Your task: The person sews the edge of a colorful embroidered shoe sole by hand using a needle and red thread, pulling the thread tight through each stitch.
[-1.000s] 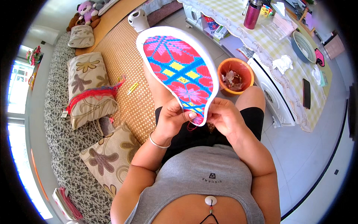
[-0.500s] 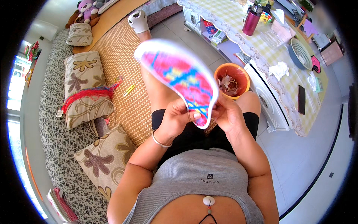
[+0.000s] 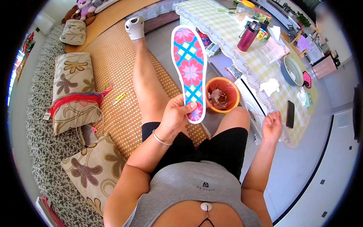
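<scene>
My left hand [image 3: 174,116] holds an embroidered insole [image 3: 191,73] upright by its lower end, thumb over the patterned face. White edging surrounds its pink, red, blue and yellow pattern. Off to the right, my right hand [image 3: 272,126] is raised with its fingers pinched together. A faint, fine thread [image 3: 258,114] reaches the pinch from the insole's side; whether a needle is there is too small to see. Skeins of red and blue thread [image 3: 77,99] lie over a cushion at the left, near a small yellow cutter-like tool [image 3: 119,98].
An orange bin [image 3: 237,92] with scraps stands beyond my right knee. The table [image 3: 223,19] at the right carries a dark red flask [image 3: 248,36], a basket [image 3: 292,71], crumpled tissues [image 3: 269,87] and a phone [image 3: 290,114]. Patterned cushions [image 3: 92,170] line the woven mat [image 3: 113,56].
My right hand has left the insole and swung out to the right with the thread. The insole, blurred and tilted before, now stands upright and still in my left hand.
</scene>
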The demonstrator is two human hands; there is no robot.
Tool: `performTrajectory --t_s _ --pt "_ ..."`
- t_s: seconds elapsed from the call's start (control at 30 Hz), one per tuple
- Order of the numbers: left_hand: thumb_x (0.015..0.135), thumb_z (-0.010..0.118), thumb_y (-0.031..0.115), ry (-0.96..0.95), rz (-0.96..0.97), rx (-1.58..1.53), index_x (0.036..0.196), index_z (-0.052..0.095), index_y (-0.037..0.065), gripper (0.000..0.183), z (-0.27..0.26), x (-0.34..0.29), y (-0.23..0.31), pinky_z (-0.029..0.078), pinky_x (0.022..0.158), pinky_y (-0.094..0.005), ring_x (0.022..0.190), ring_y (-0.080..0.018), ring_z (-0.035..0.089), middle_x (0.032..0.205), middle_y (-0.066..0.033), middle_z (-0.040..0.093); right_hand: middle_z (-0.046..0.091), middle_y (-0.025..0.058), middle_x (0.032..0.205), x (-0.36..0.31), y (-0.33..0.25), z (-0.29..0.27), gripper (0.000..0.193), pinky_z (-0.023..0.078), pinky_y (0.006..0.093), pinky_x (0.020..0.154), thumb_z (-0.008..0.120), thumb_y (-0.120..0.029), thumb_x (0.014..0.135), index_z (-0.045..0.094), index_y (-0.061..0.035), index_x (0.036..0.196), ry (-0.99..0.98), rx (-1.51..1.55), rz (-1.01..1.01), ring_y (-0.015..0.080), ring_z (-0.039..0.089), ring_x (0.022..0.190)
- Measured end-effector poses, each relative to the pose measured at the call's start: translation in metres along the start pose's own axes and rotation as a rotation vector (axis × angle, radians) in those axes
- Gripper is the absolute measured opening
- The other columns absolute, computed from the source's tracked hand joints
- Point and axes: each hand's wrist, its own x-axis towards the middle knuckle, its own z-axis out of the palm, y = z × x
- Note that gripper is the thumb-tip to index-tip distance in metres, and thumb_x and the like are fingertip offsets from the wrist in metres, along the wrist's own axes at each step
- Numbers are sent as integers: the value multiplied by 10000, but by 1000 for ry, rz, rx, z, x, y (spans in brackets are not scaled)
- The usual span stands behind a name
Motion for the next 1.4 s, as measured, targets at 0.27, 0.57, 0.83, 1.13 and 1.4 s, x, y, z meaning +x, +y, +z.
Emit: performTrajectory --t_s 0.27,0.57,0.83,1.13,1.4 --pt "883 541 0 -33 -106 72 1080 576 -38 203 -3 52 -53 517 800 -287 866 -143 638 1015 -107 654 400 -24 618 -24 13 26 28 243 206 448 530 -62 907 555 -54 915 71 -576 -200 56 310 502" --pt "938 483 83 -60 -78 76 1097 559 -32 211 -26 84 -77 497 828 -287 894 -142 625 1020 -91 648 607 -18 766 -22 114 76 110 327 157 509 676 -84 816 636 -32 904 -215 -1073 187 17 487 625" --pt "940 505 203 102 -87 -102 956 624 -24 257 -68 93 -45 499 728 -274 769 -146 629 893 -97 669 571 -5 706 3 182 72 80 294 170 461 667 -30 805 624 -9 868 -341 -788 458 26 418 541" --pt "916 534 168 275 -52 -150 817 643 -32 248 -86 107 -21 502 685 -283 713 -151 625 840 -113 668 524 -28 655 53 217 72 82 295 176 486 677 -28 788 597 -21 802 -698 -697 529 32 407 541" --pt "921 558 249 266 -73 -96 845 652 -16 291 -87 107 -33 514 710 -292 747 -146 640 872 -111 678 541 -24 670 51 213 68 103 309 172 493 689 -36 780 587 -31 787 -586 -660 564 23 417 549"
